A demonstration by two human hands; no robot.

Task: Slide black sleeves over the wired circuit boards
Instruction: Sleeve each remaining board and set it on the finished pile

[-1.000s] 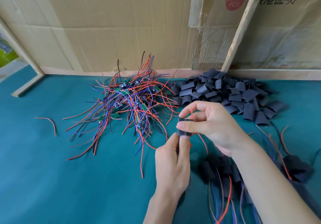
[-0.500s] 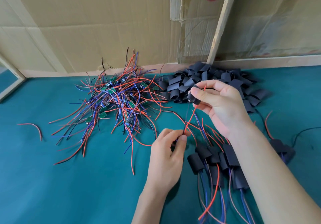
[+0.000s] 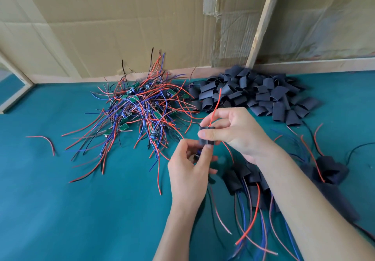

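Around the two hands spreads a teal table point(image 3: 60, 210) with a soft, felt-like look, backed by creased brown cardboard point(image 3: 121, 27). Beyond the grip to the left lies a big tangle of bare boards point(image 3: 138, 110), small green rectangles trailing thin red, blue and black leads; these seem still to do. Beyond it to the right sits a heap of loose sleeves point(image 3: 253, 94), short matte black tubes pressed nearly flat. Just below and right of the hands lies a smaller cluster of sleeved boards point(image 3: 247, 179), so the job looks well short of halfway. The right hand point(image 3: 233, 135) pinches one sleeve point(image 3: 207, 137) between thumb and fingers, a red wire point(image 3: 216, 106) rising out of its top. The left hand point(image 3: 188, 171), directly beneath, has its fingers curled round a small dark part that I judge to be the board point(image 3: 197, 155), not yet inside the tube.
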